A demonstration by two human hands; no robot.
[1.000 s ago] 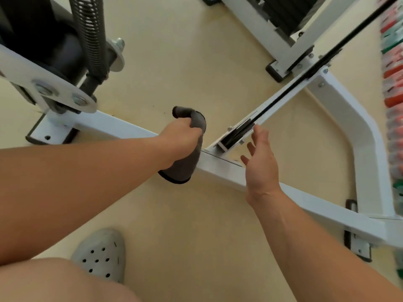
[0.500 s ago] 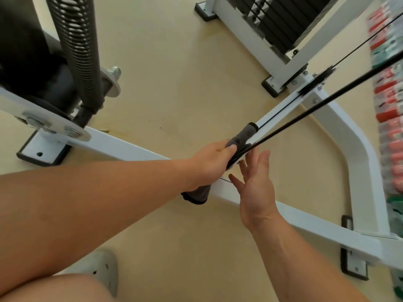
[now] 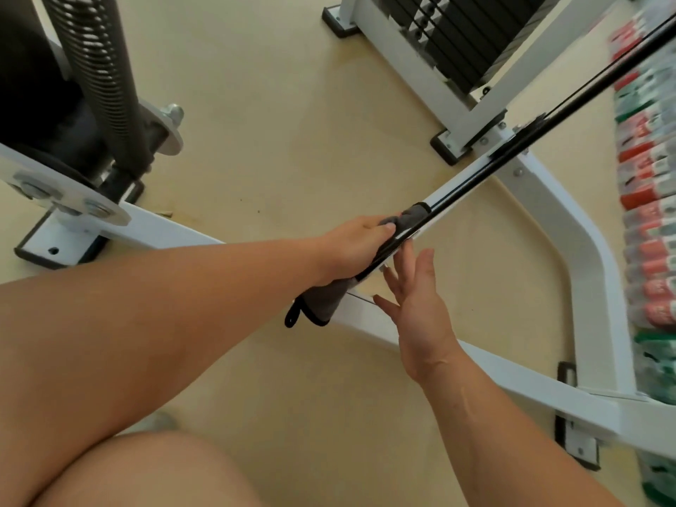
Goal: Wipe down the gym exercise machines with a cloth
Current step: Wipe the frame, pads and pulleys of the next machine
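Observation:
A grey cloth with a black edge is gripped in my left hand. The cloth is pressed along a black cable that runs diagonally up to the right above a white frame bar. Its upper end sticks out past my fingers and its lower end hangs below my wrist. My right hand is just right of the cable, fingers spread, holding nothing. A second white bar of the machine's base crosses under both hands.
A black weight stack in a white frame stands at the top right. A coiled spring and black roller rise at the left. Red and green packs line the right edge. Tan floor lies between the machines. My knee shows at the bottom.
My left hand brought the cloth from the lower white bar up onto the black cable and slid it up to the right. My right hand stayed open beside it.

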